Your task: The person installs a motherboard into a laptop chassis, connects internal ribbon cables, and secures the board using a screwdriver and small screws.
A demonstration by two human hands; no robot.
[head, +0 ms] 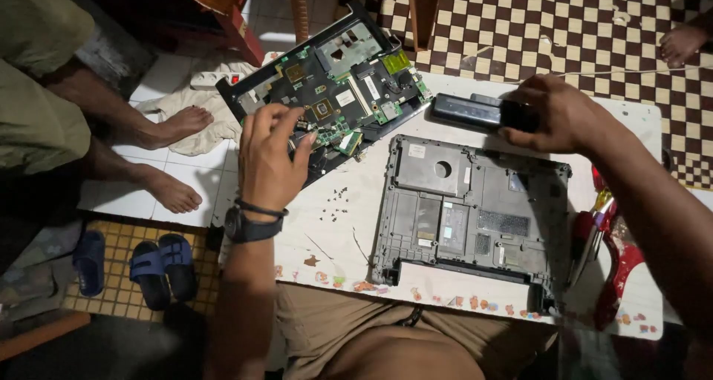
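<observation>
Your left hand [269,154] sits on the exposed circuit board [334,90], fingers curled and pinched down on a small part near its lower edge; just what they nip is too small to tell. The board lies in its black tray at the far-left corner of the table [342,239], tilted and overhanging the edge, so the side you're working faces you. Your right hand [553,116] is closed round one end of the long black battery pack [468,110], holding it at the far edge of the table, just behind the grey bottom case [468,213]. That case rests flat and square in front of you, inner side up, leaving room between it and the board. There, loose dark screws [338,202] lie scattered within easy reach of either hand. Screwdrivers and a red-handled tool [613,265] wait at the right end of the table. On the floor to your left, another person's bare feet [174,157] and dark sandals [160,269].
</observation>
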